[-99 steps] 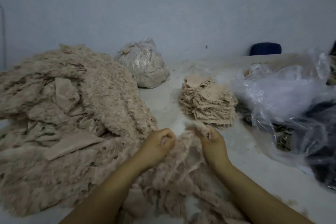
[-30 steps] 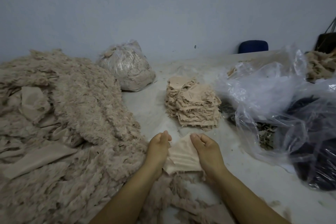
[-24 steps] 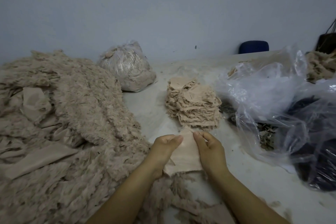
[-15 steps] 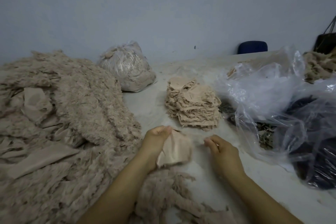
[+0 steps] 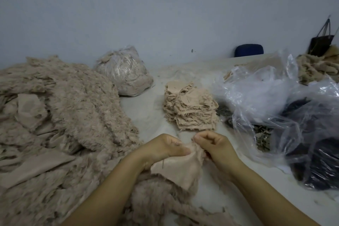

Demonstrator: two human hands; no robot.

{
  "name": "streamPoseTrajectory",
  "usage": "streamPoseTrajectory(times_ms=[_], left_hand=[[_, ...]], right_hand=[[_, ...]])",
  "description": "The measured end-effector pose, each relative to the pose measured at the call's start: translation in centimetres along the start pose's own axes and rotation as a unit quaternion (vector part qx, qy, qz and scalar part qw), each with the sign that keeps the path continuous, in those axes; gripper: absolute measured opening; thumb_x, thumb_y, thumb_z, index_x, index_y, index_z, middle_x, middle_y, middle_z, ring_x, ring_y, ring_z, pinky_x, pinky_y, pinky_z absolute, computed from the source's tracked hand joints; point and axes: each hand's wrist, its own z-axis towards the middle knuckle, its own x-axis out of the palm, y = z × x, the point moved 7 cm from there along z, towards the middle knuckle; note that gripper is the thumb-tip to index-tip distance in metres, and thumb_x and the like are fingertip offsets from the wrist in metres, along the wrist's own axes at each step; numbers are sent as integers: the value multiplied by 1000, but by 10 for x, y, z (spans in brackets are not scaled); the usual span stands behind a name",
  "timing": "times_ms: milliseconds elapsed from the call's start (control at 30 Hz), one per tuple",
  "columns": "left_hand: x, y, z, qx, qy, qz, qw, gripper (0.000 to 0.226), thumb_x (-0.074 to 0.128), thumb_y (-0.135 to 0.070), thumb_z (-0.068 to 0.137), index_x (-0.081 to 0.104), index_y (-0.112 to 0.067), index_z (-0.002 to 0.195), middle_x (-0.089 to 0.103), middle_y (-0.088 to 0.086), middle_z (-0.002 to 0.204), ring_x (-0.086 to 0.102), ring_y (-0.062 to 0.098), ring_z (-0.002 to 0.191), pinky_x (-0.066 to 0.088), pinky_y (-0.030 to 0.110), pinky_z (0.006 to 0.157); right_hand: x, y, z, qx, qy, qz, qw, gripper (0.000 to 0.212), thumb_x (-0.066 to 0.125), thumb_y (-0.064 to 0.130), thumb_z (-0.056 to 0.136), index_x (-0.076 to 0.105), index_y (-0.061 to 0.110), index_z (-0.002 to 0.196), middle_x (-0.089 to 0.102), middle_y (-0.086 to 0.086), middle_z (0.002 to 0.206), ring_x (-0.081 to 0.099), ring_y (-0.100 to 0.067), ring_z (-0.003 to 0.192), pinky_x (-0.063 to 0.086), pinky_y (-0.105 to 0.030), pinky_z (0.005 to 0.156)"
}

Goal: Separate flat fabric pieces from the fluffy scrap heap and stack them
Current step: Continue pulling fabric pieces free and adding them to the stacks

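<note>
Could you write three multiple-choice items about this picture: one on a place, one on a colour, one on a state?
1. Where is the neat stack of flat beige fabric pieces?
A. beyond both hands
B. inside the plastic bag
C. on the heap

2. What colour is the big fluffy scrap heap?
A. blue
B. beige
C. black

3. What do the left hand and right hand do?
A. lie flat
B. hang idle
C. grip one flat beige fabric piece

Answers: A, the stack lies on the white table; B, it is pale tan; C, fingers curl on its upper edge.
</note>
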Motion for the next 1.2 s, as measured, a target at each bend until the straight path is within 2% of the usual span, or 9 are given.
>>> streamPoseTrajectory(times_ms=[200, 333, 400, 500, 700, 800, 867, 1033, 1200], left_hand=[[-7, 5, -9, 4, 7, 63, 998, 37, 72, -20, 83, 62, -24, 47, 54, -18, 51, 45, -7, 48, 35, 11, 47], [-22, 10, -9, -4, -52, -45, 998, 31, 70, -17, 83, 67, -18, 52, 59, -5, 50, 53, 5, 44, 40, 15, 47], [-18, 7, -7, -2, -44, -63, 997, 26, 70, -19, 83, 68, -17, 57, 60, -3, 53, 54, 6, 46, 42, 16, 48], [-6, 2, -2, 11, -28, -76, 997, 20, 66, -24, 85, 69, -10, 71, 66, -1, 64, 60, 7, 57, 45, 18, 56], [-55, 3, -5, 53, -259, 170, 949, 35, 58, -20, 93, 50, -17, 59, 46, -3, 52, 44, 13, 51, 35, 26, 55], [-51, 10, -17, 41, -112, 249, 961, 9, 70, -32, 84, 64, -27, 81, 57, -6, 71, 54, 8, 64, 44, 25, 62], [-43, 17, -33, 19, 20, 377, 926, 40, 79, -44, 71, 64, -33, 106, 62, -10, 101, 58, 3, 90, 48, 23, 84], [-35, 40, -63, 54, 116, 548, 826, 38, 76, -35, 76, 65, -25, 111, 48, -5, 129, 39, 10, 121, 25, 15, 99], [-57, 32, -75, 91, -61, 256, 960, 22, 52, -26, 94, 61, -12, 81, 61, 2, 88, 57, 8, 83, 43, 26, 82]], right_hand=[[-28, -5, 11, -13, -141, -31, 989, 25, 58, 8, 93, 58, 11, 69, 48, 6, 41, 40, -5, 35, 32, -14, 36], [-11, -8, 2, 95, 115, -201, 968, 35, 70, 39, 81, 62, 14, 58, 56, 1, 50, 41, -7, 40, 34, -16, 41], [-9, -4, 1, 106, 99, -195, 970, 45, 65, 60, 66, 62, 15, 70, 60, 1, 62, 47, -7, 45, 38, -16, 44], [10, -3, 6, 67, 127, -136, 980, 29, 70, 40, 81, 61, 14, 90, 63, -5, 65, 52, -13, 47, 42, -21, 43], [-29, -20, 36, 63, -65, -164, 982, 24, 66, 20, 89, 50, 12, 73, 44, 0, 45, 39, -11, 38, 29, -21, 41], [-41, -14, 37, 39, -124, -370, 920, 19, 65, 33, 88, 54, 18, 95, 59, -3, 86, 57, -19, 74, 36, -27, 59], [-19, -4, 26, -34, -106, -351, 930, 13, 65, 32, 87, 58, 22, 91, 60, 5, 89, 57, -14, 81, 38, -23, 62], [88, -41, -43, -120, 268, -310, 904, 24, 75, 46, 75, 64, 32, 92, 57, 13, 84, 51, 6, 72, 38, -8, 66], [60, -35, -29, -146, 106, -223, 958, 21, 62, 11, 90, 56, 18, 71, 52, 9, 63, 46, -1, 59, 37, -16, 60]])
